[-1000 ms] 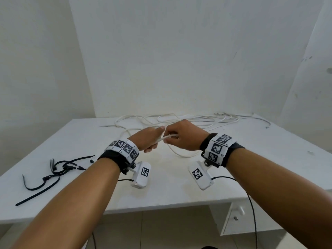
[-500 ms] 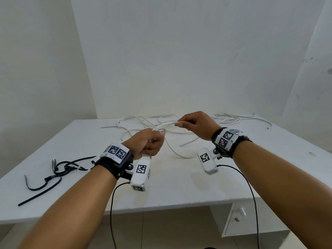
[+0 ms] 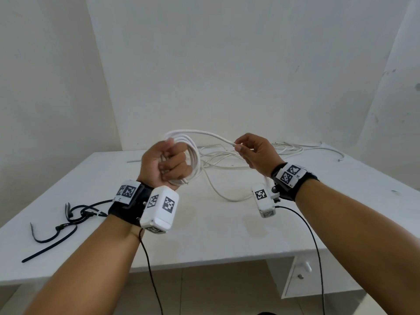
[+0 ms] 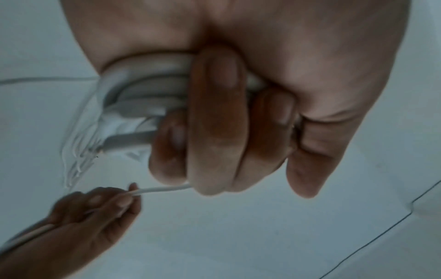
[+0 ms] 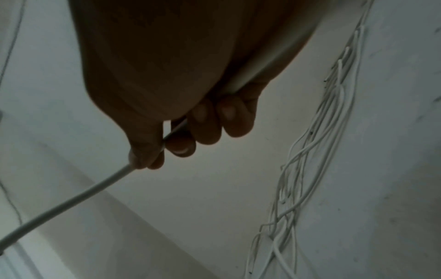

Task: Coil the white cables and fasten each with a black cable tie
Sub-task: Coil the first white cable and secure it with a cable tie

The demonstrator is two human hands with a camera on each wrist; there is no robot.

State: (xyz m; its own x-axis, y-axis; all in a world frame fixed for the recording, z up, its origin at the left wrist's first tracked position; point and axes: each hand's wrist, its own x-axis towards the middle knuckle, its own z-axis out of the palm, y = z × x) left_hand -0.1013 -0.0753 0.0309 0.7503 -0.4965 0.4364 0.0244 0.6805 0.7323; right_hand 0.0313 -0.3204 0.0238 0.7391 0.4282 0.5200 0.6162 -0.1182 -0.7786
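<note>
Clutching the coiled white cable (image 3: 193, 155), the left hand (image 3: 163, 164) has its grip clamped. The right hand (image 3: 256, 153) pinches the cable's free run just beside that grip.

Loose cables (image 3: 238, 155) crowd the far table (image 3: 216, 235); black ties (image 3: 68, 214) litter its left.

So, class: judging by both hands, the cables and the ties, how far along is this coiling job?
Done: several loops of the white cable sit gripped in the left hand. In hand: the right hand pinches its free run, feeding another loop. Left: no tie is on the coil, the black cable ties lie on the table, and the loose cables wait behind.
</note>
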